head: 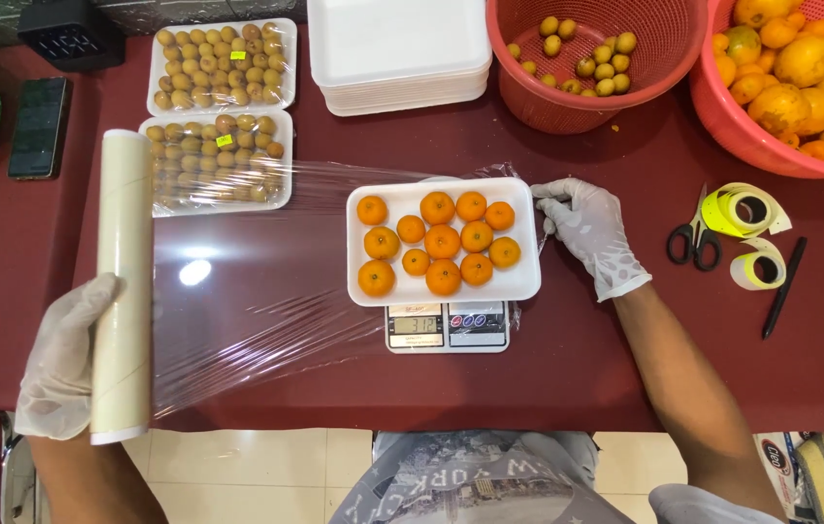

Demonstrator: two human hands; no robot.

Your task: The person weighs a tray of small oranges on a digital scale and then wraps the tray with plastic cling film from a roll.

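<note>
My left hand (63, 364) has its grip closed round the film roll (124, 286); my right hand (588, 231) pins the film edge at 3 o'clock of the foam tray (526, 281) of oranges (443, 240), mid-worktop on the scale (447, 327). Risk: uneven pull wrinkles or tears the film, or drags the tray off.

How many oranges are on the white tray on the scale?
11 oranges lie on the tray: four along the back row, four across the middle, three in front. None look hidden.
</note>
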